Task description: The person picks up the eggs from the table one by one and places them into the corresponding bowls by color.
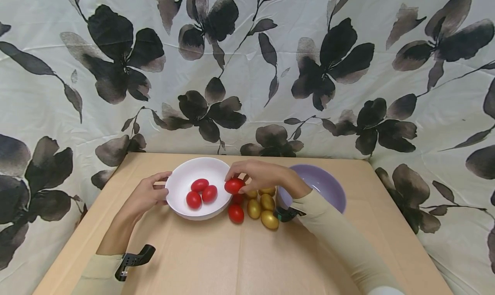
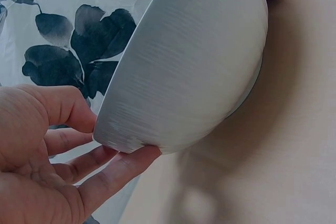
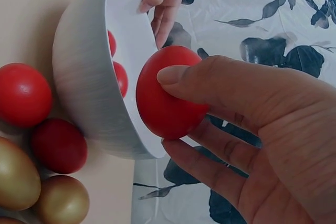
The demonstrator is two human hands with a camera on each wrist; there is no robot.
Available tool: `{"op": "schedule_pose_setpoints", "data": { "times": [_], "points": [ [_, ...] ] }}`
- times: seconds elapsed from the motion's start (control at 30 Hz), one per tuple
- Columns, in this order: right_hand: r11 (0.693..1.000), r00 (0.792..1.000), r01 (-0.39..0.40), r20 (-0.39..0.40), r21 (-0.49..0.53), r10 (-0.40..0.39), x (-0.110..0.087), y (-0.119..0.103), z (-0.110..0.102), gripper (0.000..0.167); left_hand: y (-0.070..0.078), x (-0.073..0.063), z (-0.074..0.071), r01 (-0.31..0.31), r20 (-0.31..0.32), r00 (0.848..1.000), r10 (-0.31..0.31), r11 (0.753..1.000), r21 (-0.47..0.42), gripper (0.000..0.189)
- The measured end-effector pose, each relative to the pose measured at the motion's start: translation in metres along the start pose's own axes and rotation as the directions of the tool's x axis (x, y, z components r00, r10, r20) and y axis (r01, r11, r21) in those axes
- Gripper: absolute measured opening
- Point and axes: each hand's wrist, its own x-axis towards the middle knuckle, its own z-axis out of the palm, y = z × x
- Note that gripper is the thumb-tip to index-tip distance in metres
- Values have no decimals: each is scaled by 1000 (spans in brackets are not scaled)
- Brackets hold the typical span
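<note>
My right hand [image 1: 263, 173] pinches a red egg [image 3: 170, 93] between thumb and fingers, at the right rim of a white bowl [image 1: 183, 176]. Three red eggs [image 1: 194, 200] lie inside that bowl. At its left side, my left hand [image 1: 148, 192] holds the rim, with fingers [image 2: 121, 179] against the outer wall. Just right of the white bowl, another red egg [image 1: 236, 213] rests on the table, and a second one [image 3: 59, 146] sits partly hidden under the right hand. Several gold eggs [image 1: 269, 219] are clustered beside them.
A purple bowl [image 1: 332, 189] stands at the back right, partly covered by the right forearm. The light wooden table [image 1: 193, 256] ends at a floral cloth [image 1: 267, 88] hanging behind it. Each wrist wears a black camera mount [image 1: 135, 260].
</note>
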Motion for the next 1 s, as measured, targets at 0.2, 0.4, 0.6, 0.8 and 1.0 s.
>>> {"op": "schedule_pose_setpoints", "data": {
  "times": [0.2, 0.4, 0.6, 0.8, 1.0],
  "points": [
    [1000, 1000, 7, 3, -30, -6, 4, -3, -3, 43, 1, 0, 0, 9, -4, 1000, -9, 1000, 13, 66],
    [999, 1000, 8, 2, -38, -8, 8, -4, -3, 42, 1, 0, 0, 11, -6, 1000, -11, 1000, 14, 66],
    [1000, 1000, 19, 14, -16, -19, 13, -1, -3, 41, 1, 0, 0, 7, -7, 1000, -7, 1000, 14, 67],
    [1000, 1000, 9, 19, -18, -9, 16, -1, -3, 42, 0, 0, 0, 7, -8, 1000, -6, 1000, 17, 66],
    [1000, 1000, 13, 24, -28, -13, 19, 0, -2, 42, 1, 0, 0, 10, -9, 1000, -10, 1000, 26, 66]
  ]
}}
